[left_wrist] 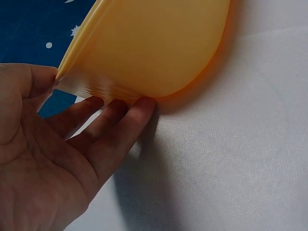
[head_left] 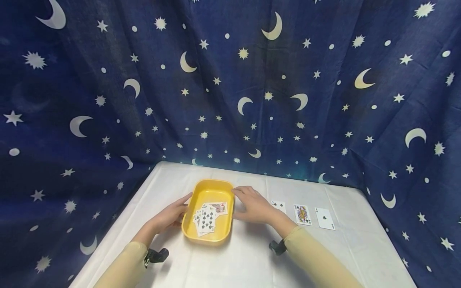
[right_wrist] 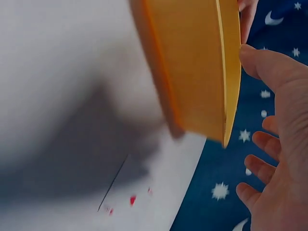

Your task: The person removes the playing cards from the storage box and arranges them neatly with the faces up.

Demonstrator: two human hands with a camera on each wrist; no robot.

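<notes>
A yellow plastic tray (head_left: 211, 194) stands on the white-covered table between my two hands. Inside lies a loose pile of playing cards, a spade spot card (head_left: 207, 221) on top and a face card with a red diamond (head_left: 220, 207) beside it. My left hand (head_left: 172, 215) grips the tray's left side; in the left wrist view its thumb is at the rim and its fingertips meet the outer wall low down. At the right side is my right hand (head_left: 253, 206); the right wrist view shows its thumb tip at the rim, the other fingers loosely bent and apart from the wall.
To the right of my right hand lie a black spot card (head_left: 279, 206), partly hidden by the wrist, a face card (head_left: 302, 215) and an ace of clubs (head_left: 325, 218). A dark blue curtain (head_left: 223, 100) with moons and stars rises behind the table (head_left: 248, 264).
</notes>
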